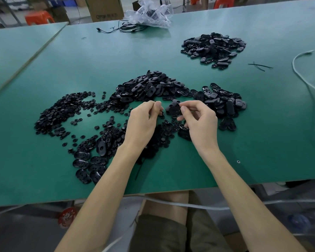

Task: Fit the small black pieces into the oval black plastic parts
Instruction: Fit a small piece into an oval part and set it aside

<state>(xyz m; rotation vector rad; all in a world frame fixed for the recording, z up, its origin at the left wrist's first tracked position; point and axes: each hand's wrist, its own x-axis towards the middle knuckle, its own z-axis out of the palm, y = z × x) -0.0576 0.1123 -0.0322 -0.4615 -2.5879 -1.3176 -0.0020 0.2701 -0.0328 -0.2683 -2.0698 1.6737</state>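
Your right hand (200, 122) pinches an oval black plastic part (173, 110); your left hand (144, 122) curls its fingertips together, and whether they hold anything is unclear.

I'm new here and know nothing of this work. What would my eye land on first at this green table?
Heaps of black plastic lie on the green table: small round pieces at the left, oval parts mid-table, a separate heap far right. In front of them the right hand pinches one oval part, and the left hand curls its fingertips beside it.
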